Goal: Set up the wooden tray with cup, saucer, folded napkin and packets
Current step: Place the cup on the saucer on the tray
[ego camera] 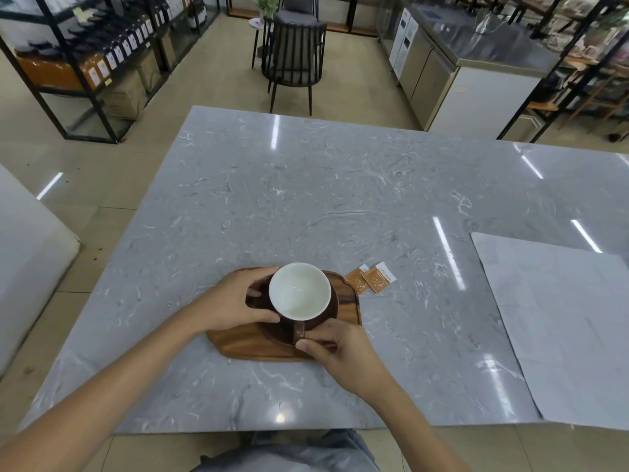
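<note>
A wooden tray [245,342] lies near the front edge of the grey marble table. On it sits a dark brown saucer [332,310] carrying a cup [299,291] that is white inside and brown outside. My left hand [235,303] wraps the cup's left side, fingers touching the saucer. My right hand [340,352] pinches the cup's brown handle [299,330] at the near side. Two orange-and-white packets [374,279] lie on the table just right of the tray's far corner. No folded napkin is in view.
A large pale sheet [561,328] covers the table's right side. Beyond the table stand a dark chair [292,59], black shelving with bottles [95,59] at left, and a steel counter [476,63] at right.
</note>
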Demonstrator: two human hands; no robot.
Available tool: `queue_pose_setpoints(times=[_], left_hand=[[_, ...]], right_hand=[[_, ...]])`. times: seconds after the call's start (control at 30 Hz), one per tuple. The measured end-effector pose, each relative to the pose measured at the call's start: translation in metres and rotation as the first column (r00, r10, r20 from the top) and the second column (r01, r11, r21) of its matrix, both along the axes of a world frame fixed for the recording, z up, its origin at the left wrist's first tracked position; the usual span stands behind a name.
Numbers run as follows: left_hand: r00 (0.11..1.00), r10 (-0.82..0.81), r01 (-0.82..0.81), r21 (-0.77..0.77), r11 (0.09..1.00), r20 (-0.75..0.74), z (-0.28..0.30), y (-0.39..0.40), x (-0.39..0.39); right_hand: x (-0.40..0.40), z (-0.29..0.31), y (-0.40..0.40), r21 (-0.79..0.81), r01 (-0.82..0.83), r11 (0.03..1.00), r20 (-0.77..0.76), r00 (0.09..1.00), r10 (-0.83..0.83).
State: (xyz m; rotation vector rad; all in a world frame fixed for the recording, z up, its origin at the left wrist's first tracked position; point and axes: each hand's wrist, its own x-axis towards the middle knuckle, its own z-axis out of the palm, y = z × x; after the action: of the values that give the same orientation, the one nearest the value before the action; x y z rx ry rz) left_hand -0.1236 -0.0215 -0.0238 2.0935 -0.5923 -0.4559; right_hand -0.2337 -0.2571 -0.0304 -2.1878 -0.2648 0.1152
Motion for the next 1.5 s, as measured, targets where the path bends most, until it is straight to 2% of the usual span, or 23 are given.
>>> queue_pose_setpoints(times=[0.07,0.13,0.2,0.3,0.4,0.57,0.9,1.33,1.5], left_hand=[[1.0,0.017,-0.017,-0.009,1.0,-0.001,-0.002,0.003,-0.006],[0.997,0.073,-0.073,-0.034,0.997,0.0,-0.005,0.003,-0.013],[0.99,0.142,-0.141,-0.055,0.988,0.016,-0.007,0.001,-0.017],[0.988,0.151,-0.153,-0.101,0.983,-0.03,-0.008,-0.003,-0.02],[0.988,0.119,-0.131,-0.144,0.981,-0.094,-0.011,-0.004,-0.024],[0.979,0.189,-0.198,-0.128,0.972,-0.08,-0.01,-0.007,-0.027],[0.975,0.189,-0.204,-0.135,0.97,-0.116,-0.009,-0.009,-0.029],[0.979,0.145,-0.162,-0.118,0.98,-0.14,-0.006,-0.006,-0.025],[0.988,0.123,-0.126,-0.03,0.992,-0.093,0.003,-0.001,-0.022]], right_hand=[[0.0,0.0,-0.007,-0.001,0.078,0.997,0.027,0.997,-0.078],[0.005,0.0,-0.017,0.054,0.243,0.969,0.046,0.968,-0.245],[0.011,0.0,-0.023,0.08,0.331,0.94,0.061,0.94,-0.336],[0.021,0.001,-0.023,0.041,0.253,0.966,0.038,0.966,-0.255],[0.022,-0.002,-0.018,0.067,0.186,0.98,-0.003,0.983,-0.186],[0.024,-0.007,-0.022,0.008,0.181,0.984,0.002,0.984,-0.181],[0.026,-0.012,-0.024,-0.027,0.179,0.984,-0.003,0.984,-0.179],[0.024,-0.013,-0.019,0.038,0.221,0.975,-0.046,0.975,-0.219],[0.025,-0.008,-0.023,0.051,0.201,0.978,-0.098,0.976,-0.196]])
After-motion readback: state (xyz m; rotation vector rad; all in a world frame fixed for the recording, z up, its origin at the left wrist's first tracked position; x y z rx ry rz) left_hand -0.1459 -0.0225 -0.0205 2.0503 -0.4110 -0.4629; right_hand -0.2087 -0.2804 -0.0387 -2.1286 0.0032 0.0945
